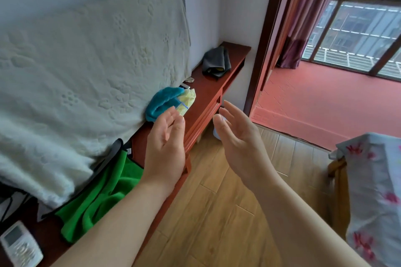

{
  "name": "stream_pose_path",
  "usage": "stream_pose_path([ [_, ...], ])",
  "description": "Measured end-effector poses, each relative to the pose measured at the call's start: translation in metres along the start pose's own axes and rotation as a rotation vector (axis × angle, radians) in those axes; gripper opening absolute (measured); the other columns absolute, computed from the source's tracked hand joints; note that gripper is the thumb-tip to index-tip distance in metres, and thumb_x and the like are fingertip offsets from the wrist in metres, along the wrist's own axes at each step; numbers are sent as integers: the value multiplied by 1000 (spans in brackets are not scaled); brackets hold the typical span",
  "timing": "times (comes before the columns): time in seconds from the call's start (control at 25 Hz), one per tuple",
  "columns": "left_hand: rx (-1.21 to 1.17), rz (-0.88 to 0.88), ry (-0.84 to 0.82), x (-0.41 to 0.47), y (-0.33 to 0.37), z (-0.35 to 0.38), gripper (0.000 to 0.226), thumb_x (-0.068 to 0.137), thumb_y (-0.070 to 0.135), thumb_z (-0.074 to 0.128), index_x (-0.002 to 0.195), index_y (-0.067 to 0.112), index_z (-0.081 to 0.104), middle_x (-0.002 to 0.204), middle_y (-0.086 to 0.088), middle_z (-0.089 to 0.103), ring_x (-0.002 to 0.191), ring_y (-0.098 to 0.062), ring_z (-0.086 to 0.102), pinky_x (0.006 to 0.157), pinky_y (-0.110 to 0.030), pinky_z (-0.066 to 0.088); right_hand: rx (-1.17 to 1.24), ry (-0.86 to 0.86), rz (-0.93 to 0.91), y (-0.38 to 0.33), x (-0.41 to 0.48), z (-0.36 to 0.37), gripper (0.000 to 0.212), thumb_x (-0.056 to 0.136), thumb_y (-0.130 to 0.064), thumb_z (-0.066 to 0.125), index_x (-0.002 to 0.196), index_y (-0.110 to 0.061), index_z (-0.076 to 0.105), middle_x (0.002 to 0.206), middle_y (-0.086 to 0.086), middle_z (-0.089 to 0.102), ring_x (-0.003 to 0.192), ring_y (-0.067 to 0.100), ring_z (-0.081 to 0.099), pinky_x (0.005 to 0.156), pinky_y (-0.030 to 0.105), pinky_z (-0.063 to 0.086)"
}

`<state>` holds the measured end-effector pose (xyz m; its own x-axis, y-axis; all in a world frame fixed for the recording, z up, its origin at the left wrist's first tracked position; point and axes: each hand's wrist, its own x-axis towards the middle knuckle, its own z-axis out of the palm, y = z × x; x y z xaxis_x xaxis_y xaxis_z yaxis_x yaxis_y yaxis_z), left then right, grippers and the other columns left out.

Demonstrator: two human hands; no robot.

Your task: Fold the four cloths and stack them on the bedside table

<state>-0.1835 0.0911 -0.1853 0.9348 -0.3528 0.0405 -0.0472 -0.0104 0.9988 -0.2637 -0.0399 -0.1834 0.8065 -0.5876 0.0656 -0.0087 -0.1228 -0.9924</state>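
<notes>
Left hand (167, 141) and right hand (238, 136) raised, palms facing, each grip wide and holding nothing | green cloth (97, 197) crumpled at near end of red table (217, 84) | blue cloth (160, 102) and yellow cloth (187, 98) bunched together mid-table | grey cloth (216, 62) heaped at far end
</notes>
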Motion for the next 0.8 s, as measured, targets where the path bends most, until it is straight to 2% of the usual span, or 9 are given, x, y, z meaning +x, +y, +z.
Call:
stream_pose_path([
  [0.16,-4,-10,70,71,-15,4,43,107,34,52,149,27,51,142,17,59,129,3,57,117,-38,44,5,-43,12,11,77,15,59,101,-45,61,156,-34,42,153,-13,53,140,3,49,117,38,45],
  [0.32,-51,-24,123,147,-35,13,41,108,32,50,149,24,51,143,14,59,130,2,57,117,-37,44,-52,-79,8,26,158,35,58,103,-42,60,156,-32,42,153,-13,52,139,3,50,117,29,42],
  [0.44,-91,-51,156,209,-34,24,41,108,32,51,148,24,52,144,10,59,131,1,57,115,-31,45,-55,-114,30,26,223,47,57,103,-41,60,156,-33,42,148,-17,53,138,2,50,118,31,42],
  [0.52,-78,-34,163,252,-30,34,41,107,34,52,147,24,53,144,9,60,129,0,58,113,-29,46,-64,-113,0,22,263,49,56,103,-41,60,156,-34,42,147,-21,54,136,-2,51,116,28,42],
  [0.64,-61,-37,173,300,-28,49,41,107,35,53,147,25,54,144,12,59,130,0,58,112,-28,47,-46,-126,12,24,314,46,52,103,-40,59,153,-36,44,122,-41,58,118,-16,57,104,14,47],
  [0.8,-44,-48,193,341,-36,79,41,106,37,54,146,27,55,144,12,60,130,-1,57,112,-32,48,-57,-151,13,36,366,34,57,103,-42,59,156,-35,42,146,-22,53,135,-4,51,109,20,43],
])
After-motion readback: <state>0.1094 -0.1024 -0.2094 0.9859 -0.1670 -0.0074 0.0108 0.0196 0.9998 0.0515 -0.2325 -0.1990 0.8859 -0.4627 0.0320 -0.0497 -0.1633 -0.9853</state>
